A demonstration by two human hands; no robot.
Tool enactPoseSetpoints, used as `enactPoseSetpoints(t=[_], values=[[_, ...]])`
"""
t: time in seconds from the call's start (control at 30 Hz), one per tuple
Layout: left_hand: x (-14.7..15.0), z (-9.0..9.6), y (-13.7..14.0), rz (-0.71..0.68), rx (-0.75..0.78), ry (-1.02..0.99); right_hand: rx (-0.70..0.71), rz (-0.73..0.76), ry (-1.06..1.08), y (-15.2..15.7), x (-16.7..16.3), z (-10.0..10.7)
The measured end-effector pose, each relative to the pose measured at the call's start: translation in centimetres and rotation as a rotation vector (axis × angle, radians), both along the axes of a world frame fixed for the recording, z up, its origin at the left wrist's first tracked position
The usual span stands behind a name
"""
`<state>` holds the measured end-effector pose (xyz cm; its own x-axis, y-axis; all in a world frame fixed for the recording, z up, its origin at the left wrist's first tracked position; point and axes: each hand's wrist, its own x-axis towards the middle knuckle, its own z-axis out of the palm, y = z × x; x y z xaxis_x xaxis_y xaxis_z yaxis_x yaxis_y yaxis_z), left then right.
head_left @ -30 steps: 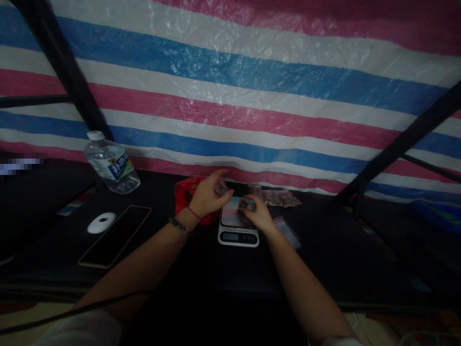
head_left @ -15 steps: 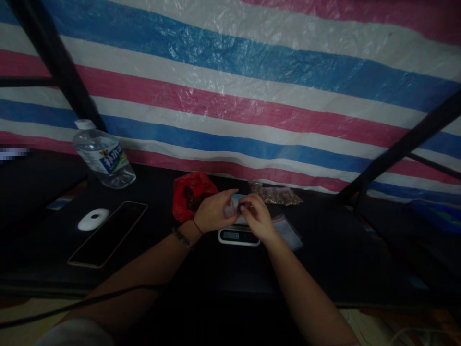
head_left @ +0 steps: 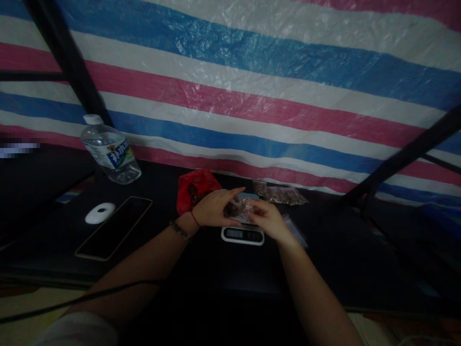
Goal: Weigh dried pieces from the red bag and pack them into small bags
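Note:
Over a small white digital scale [head_left: 242, 236] my two hands meet around a small clear plastic bag [head_left: 245, 206]. Something dark and reddish-brown shows at the bag's left part. My left hand [head_left: 216, 207] curls around that side, thumb below and fingers above. On the other side, my right hand [head_left: 269, 218] pinches the clear plastic. Behind my left hand lies an open red plastic bag [head_left: 183, 190] with dark brown pieces inside. Flat zip bags [head_left: 296, 231] lie partly under my right wrist. The scale's display is lit, but its digits are too small to read.
Several filled small bags [head_left: 283, 194] lie in a row at the back. To the left are a phone [head_left: 114, 228], a white rounded device [head_left: 100, 213] and a clear bottle [head_left: 111, 151]. Black metal posts [head_left: 68, 67] frame a striped plastic sheet [head_left: 230, 105] behind the black table.
My right hand has drawn a little away from the left, and more of the clear bag with its dark contents shows between them. The whole view has shifted slightly.

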<state>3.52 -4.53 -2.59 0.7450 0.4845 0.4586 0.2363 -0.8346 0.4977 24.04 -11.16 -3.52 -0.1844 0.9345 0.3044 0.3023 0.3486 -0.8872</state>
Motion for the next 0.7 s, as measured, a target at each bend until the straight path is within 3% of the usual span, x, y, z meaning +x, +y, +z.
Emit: enactPoseSetpoints(t=[0.3,0.47,0.7], values=[[0.4,-2.7,2.1,-0.199,-0.890,-0.517,-0.096,-0.137,0.125,0.8,1.2,-0.3],[1.0,-2.7,2.0,-0.164,-1.040,-0.691,-0.100,-0.109,0.111,0.6,1.1,0.1],[0.9,-2.8,1.8,-0.217,-1.125,-0.592,-0.133,-0.100,0.172,0.6,1.0,0.1]])
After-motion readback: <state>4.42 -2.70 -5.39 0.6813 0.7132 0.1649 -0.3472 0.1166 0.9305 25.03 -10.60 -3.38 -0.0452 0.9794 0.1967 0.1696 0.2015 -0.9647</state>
